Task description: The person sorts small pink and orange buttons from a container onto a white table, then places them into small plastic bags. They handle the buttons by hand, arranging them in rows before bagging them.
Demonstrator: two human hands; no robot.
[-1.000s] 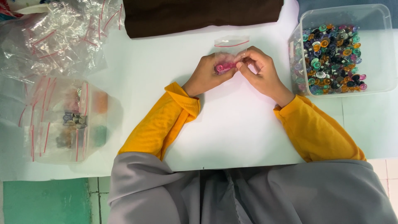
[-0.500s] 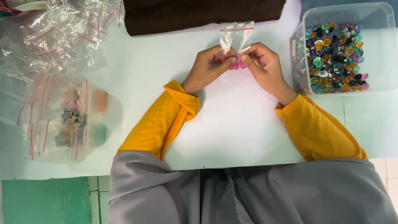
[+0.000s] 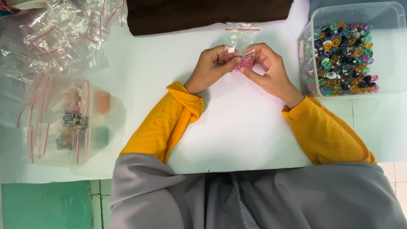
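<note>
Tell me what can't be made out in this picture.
- Pink pieces, head view: mostly covered by the fingertips of the left hand and right hand; shape unclear.
- Small clear bag: lower part hidden behind both hands.
- Tub of coloured pieces: right side cut off.

My left hand (image 3: 214,63) and right hand (image 3: 265,68) meet far out on the table, fingertips pinched together and seemingly touching. Both wrists angle inward, forearms in yellow sleeves spread apart toward my near-side elbows.
</note>
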